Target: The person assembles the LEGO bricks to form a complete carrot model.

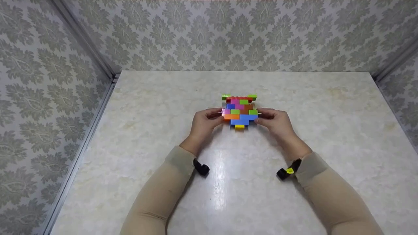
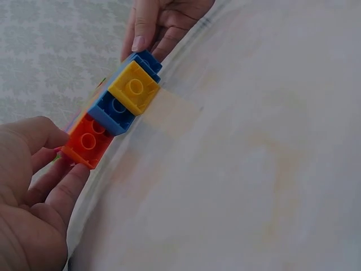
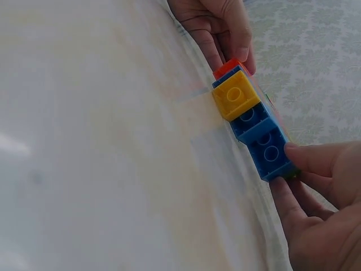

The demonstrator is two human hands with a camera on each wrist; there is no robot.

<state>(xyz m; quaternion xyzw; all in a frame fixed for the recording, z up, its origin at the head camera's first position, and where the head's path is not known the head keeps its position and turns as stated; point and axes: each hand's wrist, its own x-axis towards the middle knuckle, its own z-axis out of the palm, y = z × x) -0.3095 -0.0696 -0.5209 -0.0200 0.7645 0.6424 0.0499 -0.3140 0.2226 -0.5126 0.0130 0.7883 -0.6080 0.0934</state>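
A multicoloured structure of toy building bricks (image 1: 240,111) is between the two hands, over the middle of the table. Its narrow end, with a yellow brick (image 2: 133,88), points towards the person; the wider end with red and green bricks lies farther away. My left hand (image 1: 203,123) pinches the left side by an orange brick (image 2: 87,141). On the opposite side, my right hand (image 1: 277,123) pinches a blue brick (image 3: 271,155) between thumb and fingers. Both wrist views show hollow brick undersides. Whether the structure touches the table, I cannot tell.
The pale marbled table (image 1: 147,98) reflects light in front of the hands. Patterned wall covering (image 1: 240,29) rises behind it and at both sides. Black wrist cameras (image 1: 202,169) sit at the sleeve cuffs.
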